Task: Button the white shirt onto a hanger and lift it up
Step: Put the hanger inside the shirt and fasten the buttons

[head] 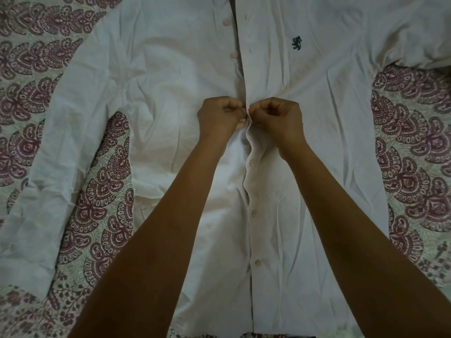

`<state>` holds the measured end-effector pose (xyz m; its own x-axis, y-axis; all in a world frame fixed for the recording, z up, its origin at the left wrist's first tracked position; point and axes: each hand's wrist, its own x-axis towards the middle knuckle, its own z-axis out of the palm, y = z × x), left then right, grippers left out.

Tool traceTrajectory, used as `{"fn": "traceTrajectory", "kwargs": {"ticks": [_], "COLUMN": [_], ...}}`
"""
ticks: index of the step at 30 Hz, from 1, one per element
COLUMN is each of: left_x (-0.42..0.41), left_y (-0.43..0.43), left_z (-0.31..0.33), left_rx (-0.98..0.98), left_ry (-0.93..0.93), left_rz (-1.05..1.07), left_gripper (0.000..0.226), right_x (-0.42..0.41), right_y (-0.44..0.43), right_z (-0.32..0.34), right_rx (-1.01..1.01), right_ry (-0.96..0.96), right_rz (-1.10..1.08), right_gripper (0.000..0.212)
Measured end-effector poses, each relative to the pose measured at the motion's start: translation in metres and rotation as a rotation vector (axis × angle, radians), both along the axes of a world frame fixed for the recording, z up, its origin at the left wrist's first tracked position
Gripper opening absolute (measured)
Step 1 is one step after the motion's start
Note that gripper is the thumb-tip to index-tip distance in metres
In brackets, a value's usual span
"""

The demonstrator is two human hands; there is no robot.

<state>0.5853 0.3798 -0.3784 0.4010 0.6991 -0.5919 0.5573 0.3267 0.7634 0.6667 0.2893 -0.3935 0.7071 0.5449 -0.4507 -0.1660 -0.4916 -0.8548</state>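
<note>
**Both hands pinched on the placket, mid-chest**

The white shirt point(170, 93) is laid flat, front up, on a maroon-patterned spread point(102, 191). The collar end is away from the camera and the hem is nearest. One sleeve point(48, 142) is run down along the person's left. The other is bunched at the upper right.

The left hand point(219, 118) and right hand point(278, 118) are met at the front opening, about mid-chest, knuckles up and almost touching. The fingers point(231, 106) of both are curled tight, and the two edges of the placket point(249, 181) are pinched between them. Whether a button is held inside the pinch cannot be told, since it is hidden by the fingertips.

Below the hands, three buttons point(253, 212) are seen done up, with the fabric puckered just under the grip. Above the hands the opening is parted. There, two buttons point(233, 54) are seen undone on the left edge, with buttonholes on the facing edge. A dark embroidered emblem point(296, 43) is seen on the chest panel at the person's right.
</note>
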Motion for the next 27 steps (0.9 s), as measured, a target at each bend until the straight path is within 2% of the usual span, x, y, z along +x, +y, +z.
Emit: {"fn": "traceTrajectory", "kwargs": {"ticks": [4,7,12,14,20,23,27], "left_x": [0.002,0.001,0.000,0.002,0.001,0.001,0.001], "left_y": [0.000,-0.001,0.001,0.002,0.001,0.003,0.002], "left_z": [0.001,0.005,-0.002,-0.001,-0.002,-0.003,-0.005], "left_rx": [-0.121,-0.319,-0.496,-0.484,-0.354,-0.305,-0.234], "left_ry": [-0.003,-0.061,-0.115,-0.100,-0.081,-0.064,-0.065], "left_rz": [0.074,0.174,0.303,0.304,0.206,0.166,0.130], "left_gripper": [0.013,0.006,0.031,0.031,0.003,0.010,0.016], "right_x": [-0.010,-0.017,-0.025,-0.026,-0.027,-0.026,-0.023], "right_y": [0.001,0.001,0.002,-0.001,-0.002,-0.002,0.000], "right_z": [-0.005,-0.009,-0.014,-0.015,-0.012,-0.009,-0.009], "right_rx": [-0.056,-0.044,-0.016,0.001,0.038,0.055,0.047], "right_ry": [-0.328,-0.464,-0.572,-0.568,-0.496,-0.441,-0.471], "right_rz": [0.077,0.095,0.099,0.094,0.047,0.027,0.043], "right_gripper": [0.010,0.014,0.015,0.013,0.008,0.008,0.009]}}
